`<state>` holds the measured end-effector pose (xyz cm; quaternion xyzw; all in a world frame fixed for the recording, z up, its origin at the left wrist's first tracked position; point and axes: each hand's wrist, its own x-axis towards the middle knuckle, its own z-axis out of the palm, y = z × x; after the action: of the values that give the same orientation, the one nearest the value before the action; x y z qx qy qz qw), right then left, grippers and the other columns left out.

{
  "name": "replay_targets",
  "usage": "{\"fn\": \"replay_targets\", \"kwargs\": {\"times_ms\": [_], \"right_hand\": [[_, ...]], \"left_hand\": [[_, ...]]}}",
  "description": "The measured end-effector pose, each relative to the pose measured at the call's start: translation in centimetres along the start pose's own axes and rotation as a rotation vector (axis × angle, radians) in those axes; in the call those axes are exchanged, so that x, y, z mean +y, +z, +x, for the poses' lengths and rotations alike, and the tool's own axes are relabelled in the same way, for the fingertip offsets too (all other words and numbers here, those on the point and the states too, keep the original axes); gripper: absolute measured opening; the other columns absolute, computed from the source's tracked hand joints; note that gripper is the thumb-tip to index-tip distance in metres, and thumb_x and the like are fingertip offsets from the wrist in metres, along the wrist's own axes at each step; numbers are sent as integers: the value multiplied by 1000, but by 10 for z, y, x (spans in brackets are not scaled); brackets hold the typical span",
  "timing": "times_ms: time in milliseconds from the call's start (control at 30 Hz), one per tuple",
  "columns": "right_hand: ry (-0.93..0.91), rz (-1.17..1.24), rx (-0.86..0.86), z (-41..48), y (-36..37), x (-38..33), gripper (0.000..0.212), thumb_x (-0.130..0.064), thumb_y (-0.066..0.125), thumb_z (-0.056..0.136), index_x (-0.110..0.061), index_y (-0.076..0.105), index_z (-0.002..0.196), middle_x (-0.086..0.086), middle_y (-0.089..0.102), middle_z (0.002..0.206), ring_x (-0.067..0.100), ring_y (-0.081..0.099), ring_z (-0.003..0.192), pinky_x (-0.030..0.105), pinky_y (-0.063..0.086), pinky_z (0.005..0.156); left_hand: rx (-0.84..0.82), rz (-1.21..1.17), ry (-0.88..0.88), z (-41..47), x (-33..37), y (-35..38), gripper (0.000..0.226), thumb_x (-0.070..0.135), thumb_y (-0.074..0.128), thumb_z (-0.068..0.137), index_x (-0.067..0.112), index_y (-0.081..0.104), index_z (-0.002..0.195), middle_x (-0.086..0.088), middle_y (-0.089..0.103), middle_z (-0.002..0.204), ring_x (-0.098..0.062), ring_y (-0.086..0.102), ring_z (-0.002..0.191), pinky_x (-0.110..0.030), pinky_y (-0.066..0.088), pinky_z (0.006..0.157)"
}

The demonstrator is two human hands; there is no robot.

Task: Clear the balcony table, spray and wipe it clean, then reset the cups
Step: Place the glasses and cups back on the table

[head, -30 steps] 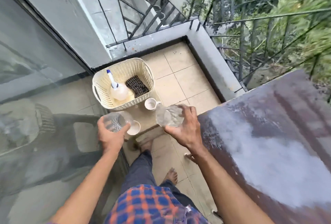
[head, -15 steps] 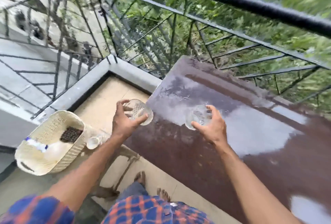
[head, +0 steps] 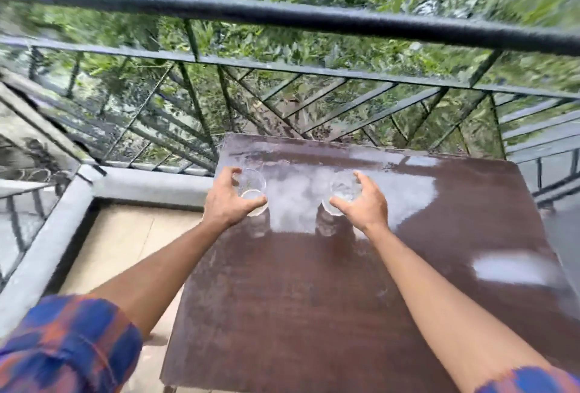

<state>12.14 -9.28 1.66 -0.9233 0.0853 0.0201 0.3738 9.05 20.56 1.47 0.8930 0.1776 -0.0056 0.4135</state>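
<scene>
Gripping a glass [head: 252,186] in the left hand [head: 226,202], a second glass [head: 343,188] in the right hand [head: 362,205], fingers [head: 232,171] curled round each. Apart, at the far end of the worktop [head: 314,298], near the railing [head: 282,18].

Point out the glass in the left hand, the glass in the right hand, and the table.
left glass [head: 252,183]: head view, on its clear side wall.
right glass [head: 342,187]: head view, on its clear side wall.
table [head: 298,298]: head view, on the bare brown top.
</scene>
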Motion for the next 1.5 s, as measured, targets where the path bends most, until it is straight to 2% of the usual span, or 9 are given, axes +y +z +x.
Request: {"fn": "replay_targets", "kwargs": {"times_ms": [233, 600, 800, 900, 1067, 1167, 1267, 1400, 1500], "right_hand": [[58, -30, 9, 65, 46, -40, 90, -49, 80, 63, -31, 48, 144, 2, 57, 139, 26, 55, 125, 36, 47, 103], [51, -171, -31, 97, 81, -52, 96, -61, 78, 64, -33, 41, 148, -3, 56, 133, 22, 53, 121, 36, 47, 95], [57, -72, -61, 90, 80, -51, 102, -49, 85, 68, -32, 34, 155, 0, 49, 145, 23, 46, 134, 38, 41, 107], [94, -18, -53, 79, 77, -43, 111, -51, 87, 66, -41, 22, 155, -2, 44, 150, 21, 49, 133, 42, 44, 108], [195, 74, -2, 33, 76, -20, 70, -36, 76, 84, -30, 43, 146, -3, 55, 127, 13, 66, 92, 36, 51, 92], [282, 209, -85, -10, 85, 2, 34, -43, 69, 75, -31, 69, 106, -3, 70, 87, 22, 71, 81, 42, 56, 88], [276, 212, -208, -63, 100, 15, 6, -37, 71, 79, -37, 72, 85, -1, 73, 71, 14, 72, 71, 40, 58, 81], [85, 97, -445, -138, 114, -2, 11, -22, 74, 87, -32, 76, 90, -10, 72, 74, -8, 62, 66, 11, 45, 66], [-79, 44, -650, -178, 127, -15, 10, -27, 73, 87, -37, 74, 89, -19, 68, 72, -9, 62, 69, 14, 47, 71]], "left_hand": [[-104, 40, 42, 98, 7, 7, 92, 60, 82, 53, 24, 51, 131, -1, 62, 110, -21, 59, 97, -30, 43, 83], [-138, -11, 93, 144, 7, 29, 88, 38, 96, 59, 16, 53, 133, 1, 58, 109, -16, 56, 99, -19, 34, 80], [-167, 12, 105, 143, 6, 35, 99, 45, 96, 56, 15, 49, 139, -9, 63, 126, -27, 60, 115, -35, 48, 96], [-191, -34, 88, 141, 6, 32, 114, 45, 97, 55, 17, 39, 148, -11, 56, 143, -28, 54, 130, -39, 43, 111], [-110, -111, 19, 103, -13, 17, 116, 58, 92, 53, 18, 40, 149, -12, 57, 134, -26, 55, 122, -39, 47, 106], [-38, -220, -104, 44, -39, 2, 78, 31, 90, 75, 13, 51, 140, -10, 58, 120, -21, 59, 99, -32, 53, 89], [103, -272, -242, -33, -83, -15, 50, 18, 80, 87, 13, 56, 130, -8, 64, 115, -12, 63, 73, -12, 49, 66], [294, -327, -514, -156, -145, -31, 30, 11, 72, 92, 18, 62, 119, -10, 69, 110, -12, 63, 71, -16, 47, 63], [379, -359, -682, -237, -175, -31, 22, -4, 66, 92, 9, 61, 109, -22, 67, 102, -6, 59, 62, -8, 45, 55]]}}
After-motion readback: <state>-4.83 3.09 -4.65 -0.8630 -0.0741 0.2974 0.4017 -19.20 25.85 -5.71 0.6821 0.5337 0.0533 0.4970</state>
